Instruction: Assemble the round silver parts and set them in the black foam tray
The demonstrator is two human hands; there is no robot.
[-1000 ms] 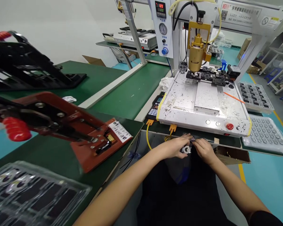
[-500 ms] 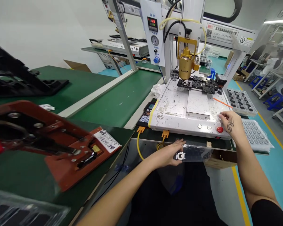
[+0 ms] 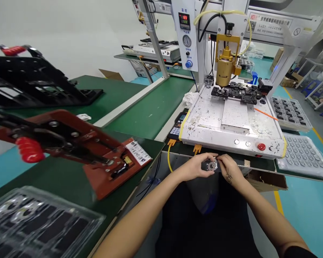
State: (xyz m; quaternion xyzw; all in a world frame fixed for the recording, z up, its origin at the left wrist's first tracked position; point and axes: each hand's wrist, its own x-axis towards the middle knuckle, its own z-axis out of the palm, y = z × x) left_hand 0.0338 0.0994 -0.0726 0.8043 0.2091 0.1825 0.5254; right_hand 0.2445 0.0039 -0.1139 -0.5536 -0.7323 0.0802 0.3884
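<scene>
My left hand holds a small silver watch case by its edge, between thumb and fingers, in front of the machine. The round face of the case points up toward me. My right hand is closed in a pinch at the case's right upper edge; what lies between its fingertips is hidden. Beyond both hands stands a white bench press with a gold cylindrical head above a black fixture. Thin round pieces lie on the press base, near a red button.
A red-brown toggle clamp fixture stands on the green bench at left, behind a clear tray of parts. To the right are a tray of black parts and a sheet of round pieces. An open cardboard box sits below the bench edge.
My right hand has come from the press base's right side back to the watch case in my left hand. The view has shifted left, showing more of the clamp fixture and parts tray.
</scene>
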